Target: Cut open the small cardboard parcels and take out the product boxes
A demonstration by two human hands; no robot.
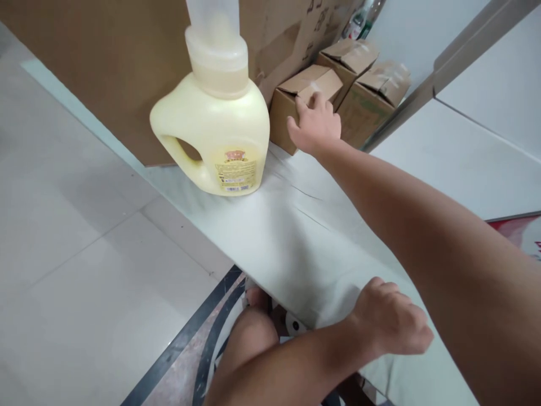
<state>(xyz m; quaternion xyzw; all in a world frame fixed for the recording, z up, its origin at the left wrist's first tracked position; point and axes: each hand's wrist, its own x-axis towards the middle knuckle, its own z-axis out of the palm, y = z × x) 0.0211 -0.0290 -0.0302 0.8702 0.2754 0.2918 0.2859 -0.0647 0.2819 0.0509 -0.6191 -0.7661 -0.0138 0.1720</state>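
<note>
My right hand [316,123] reaches out at the front of a small brown cardboard box [310,82]. Its thumb and forefinger are apart, and some other fingers are bent; whether they touch the box I cannot tell. Low on the right, my left hand [393,317] is closed in a fist over the pale tabletop [236,225]. The palm side is turned away, so anything inside it is hidden. Left of my right hand stands a large pale-yellow jug [211,124] with a handle, a small printed label and a translucent cap.
Two more cardboard boxes [366,107] stand behind the first. A big brown carton [105,67] rises behind the jug. Plastic bottles [359,22] are at the far back. A grey metal bar [460,56] slants along the right. Tiled floor [97,248] lies past the table's left edge.
</note>
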